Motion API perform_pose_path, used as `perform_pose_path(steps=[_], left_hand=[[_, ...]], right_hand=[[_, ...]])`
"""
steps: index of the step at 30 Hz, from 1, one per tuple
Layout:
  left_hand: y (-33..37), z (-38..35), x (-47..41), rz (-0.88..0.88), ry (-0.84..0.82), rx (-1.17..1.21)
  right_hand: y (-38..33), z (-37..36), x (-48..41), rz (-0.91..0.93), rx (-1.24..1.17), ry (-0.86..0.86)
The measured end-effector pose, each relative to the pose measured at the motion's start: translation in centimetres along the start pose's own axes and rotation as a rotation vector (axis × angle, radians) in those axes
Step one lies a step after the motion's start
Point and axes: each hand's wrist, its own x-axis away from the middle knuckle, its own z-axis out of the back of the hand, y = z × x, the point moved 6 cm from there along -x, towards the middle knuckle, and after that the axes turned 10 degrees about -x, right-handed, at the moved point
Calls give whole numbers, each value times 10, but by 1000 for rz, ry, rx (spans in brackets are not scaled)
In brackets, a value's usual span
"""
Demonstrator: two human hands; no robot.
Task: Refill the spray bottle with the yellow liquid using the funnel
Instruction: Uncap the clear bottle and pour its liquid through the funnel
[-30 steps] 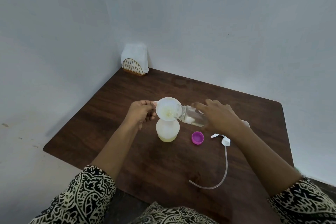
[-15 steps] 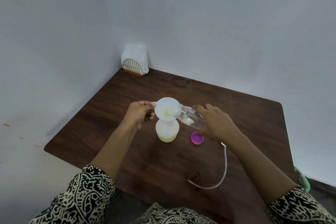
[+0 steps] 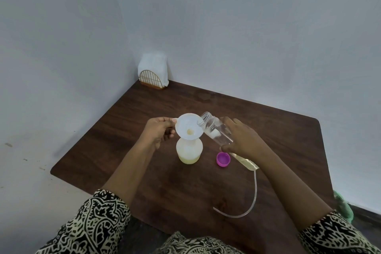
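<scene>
A dark brown wooden desk sat in the corner of a room, pushed up against two plain pale walls. In the far corner of the desk stood a gold wire napkin holder with white napkins in it. Near the middle of the desk the round white spray bottle stood straight up with its top off. A little yellow liquid lay at its bottom. The white funnel sat in the bottle's neck, its wide mouth facing up and its thin end pointing straight down, with a small yellow spot at its hole. The left hand pinched the small tab on the funnel's left edge between thumb and finger. The right hand had its fingers and thumb curled round the lower part of a clear bottle. That bottle was tilted, and its long side ran on a slant from the hand up to the funnel. Its open mouth pointed left and away, right at the funnel's right rim, and it looked almost empty. A purple cap lay on the desk, open side up, just right of the spray bottle and below the right hand. A thin clear tube curved over the desk under the right arm, and its top end was hidden by the arm. Both arms wore black and cream patterned sleeves. A green thing peeked out past the desk's right edge, too small to tell.
</scene>
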Motion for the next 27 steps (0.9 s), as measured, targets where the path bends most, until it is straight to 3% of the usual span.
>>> perform_pose_path(steps=[14, 27], left_hand=[[-2, 2, 1, 20, -7, 7], [-2, 4, 7, 63, -17, -21]], right_hand=[[-11, 6, -8, 60, -163, 29], [-27, 30, -8, 68, -463, 80]])
